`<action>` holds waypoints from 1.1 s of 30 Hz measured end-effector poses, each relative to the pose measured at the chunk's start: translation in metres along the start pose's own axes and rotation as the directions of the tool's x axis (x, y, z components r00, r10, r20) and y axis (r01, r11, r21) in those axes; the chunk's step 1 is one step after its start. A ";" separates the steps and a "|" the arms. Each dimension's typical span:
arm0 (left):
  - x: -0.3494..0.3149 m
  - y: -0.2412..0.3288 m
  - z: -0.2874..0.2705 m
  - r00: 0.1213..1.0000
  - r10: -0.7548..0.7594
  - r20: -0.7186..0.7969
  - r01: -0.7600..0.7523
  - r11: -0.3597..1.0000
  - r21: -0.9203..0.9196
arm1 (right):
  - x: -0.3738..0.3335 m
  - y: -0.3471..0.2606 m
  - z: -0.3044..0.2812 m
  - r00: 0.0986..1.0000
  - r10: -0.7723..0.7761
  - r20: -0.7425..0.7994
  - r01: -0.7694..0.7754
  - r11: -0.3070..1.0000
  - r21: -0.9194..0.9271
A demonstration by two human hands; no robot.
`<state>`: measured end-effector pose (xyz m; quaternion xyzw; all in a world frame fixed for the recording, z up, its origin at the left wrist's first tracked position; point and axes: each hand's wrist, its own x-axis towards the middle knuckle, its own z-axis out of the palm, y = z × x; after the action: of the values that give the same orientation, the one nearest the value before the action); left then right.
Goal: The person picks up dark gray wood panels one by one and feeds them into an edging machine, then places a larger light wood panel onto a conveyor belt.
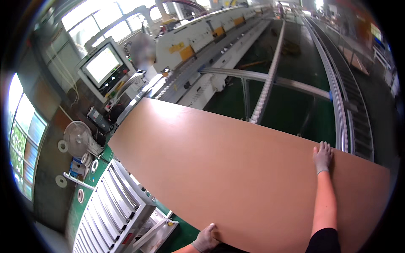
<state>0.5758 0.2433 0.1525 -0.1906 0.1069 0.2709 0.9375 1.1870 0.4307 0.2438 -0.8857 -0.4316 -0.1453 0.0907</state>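
Note:
A long, flat brown panel [228, 164] stretches across the view from upper left to lower right. My left hand [205, 239], in a pale glove, grips its near edge at the bottom; the fingers under the board are hidden. My right arm reaches over the panel, and my gloved right hand [323, 157] holds the far edge, fingertips curled over it. The panel's far left end lies by the long white machine [211, 36], close to its feed side.
A control screen [102, 66] stands at the upper left, with a fan [78, 138] below it. A white roller stand [112, 206] is left of the panel. Beyond the panel run a roller rail [268, 86], a crossbar [303, 86] and a roller conveyor [352, 92].

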 end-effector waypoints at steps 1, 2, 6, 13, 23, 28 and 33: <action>0.002 0.008 -0.007 0.920 -0.144 0.363 0.195 0.975 -0.108 | -0.009 -0.027 -0.006 0.996 -0.014 0.086 0.011 0.999 0.031; 0.018 0.005 0.016 0.999 -0.035 0.022 0.031 0.990 0.139 | -0.021 -0.035 0.001 0.997 -0.058 0.043 0.057 0.998 0.037; 0.065 -0.020 0.120 0.848 0.303 -0.435 -0.022 0.840 0.542 | -0.065 -0.087 -0.005 0.993 -0.114 0.020 0.112 0.991 0.068; 0.081 0.067 0.102 0.850 0.520 -0.082 -0.377 0.710 0.595 | -0.033 -0.106 -0.013 0.981 -0.079 0.176 0.061 0.993 0.105; 0.003 0.383 0.161 0.205 0.976 0.071 -0.592 0.066 0.803 | 0.015 -0.095 -0.007 0.989 0.080 0.122 -0.091 0.992 0.085; -0.010 0.478 0.195 -0.116 0.992 0.052 -0.475 -0.102 0.874 | 0.039 -0.137 0.018 0.964 0.252 0.090 -0.252 0.968 -0.009; -0.014 0.528 0.213 -0.202 0.913 0.354 -0.202 -0.393 0.897 | 0.064 -0.258 0.054 0.997 0.062 0.050 -0.063 0.998 0.014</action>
<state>0.2953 0.7378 0.1916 0.3460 0.6502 0.6281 0.2511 1.0298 0.6515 0.2233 -0.9013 -0.4071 -0.1168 0.0914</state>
